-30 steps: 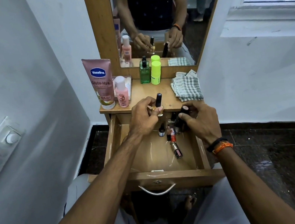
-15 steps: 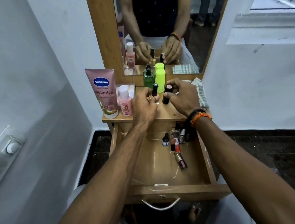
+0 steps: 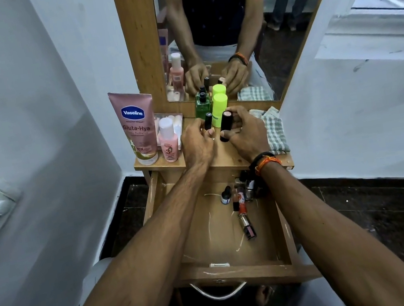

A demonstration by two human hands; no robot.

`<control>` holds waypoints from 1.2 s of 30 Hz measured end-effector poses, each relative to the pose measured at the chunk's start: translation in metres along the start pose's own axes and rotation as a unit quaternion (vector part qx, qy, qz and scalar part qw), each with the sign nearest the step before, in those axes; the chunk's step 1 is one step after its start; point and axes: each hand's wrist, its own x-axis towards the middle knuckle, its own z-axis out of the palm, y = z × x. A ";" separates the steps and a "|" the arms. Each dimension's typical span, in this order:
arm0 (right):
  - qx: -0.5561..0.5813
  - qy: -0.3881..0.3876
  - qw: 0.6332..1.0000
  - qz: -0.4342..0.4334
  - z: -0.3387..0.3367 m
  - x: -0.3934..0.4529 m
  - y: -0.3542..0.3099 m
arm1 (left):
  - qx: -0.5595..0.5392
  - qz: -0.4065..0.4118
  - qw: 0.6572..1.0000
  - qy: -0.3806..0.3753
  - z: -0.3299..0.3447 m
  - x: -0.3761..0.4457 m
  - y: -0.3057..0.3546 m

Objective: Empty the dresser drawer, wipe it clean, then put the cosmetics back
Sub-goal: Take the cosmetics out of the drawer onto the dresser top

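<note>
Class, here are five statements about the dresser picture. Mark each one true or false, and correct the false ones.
1. The drawer is open. True.
2. The right hand holds a black tube. True.
3. The drawer is already empty. False: several small bottles lie at its back right.
4. The checked cloth lies inside the drawer. False: it lies on the dresser top, on the right.
5. The Vaseline tube stands left of the pink bottle. True.
</note>
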 end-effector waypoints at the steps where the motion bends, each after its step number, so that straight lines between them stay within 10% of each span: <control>1: 0.003 0.002 1.000 0.002 0.001 0.001 0.000 | 0.005 0.000 1.000 0.006 0.001 0.002 0.000; 36: 0.005 0.019 0.999 0.039 0.025 0.011 0.012 | 0.009 -0.023 0.998 0.066 0.016 0.019 -0.014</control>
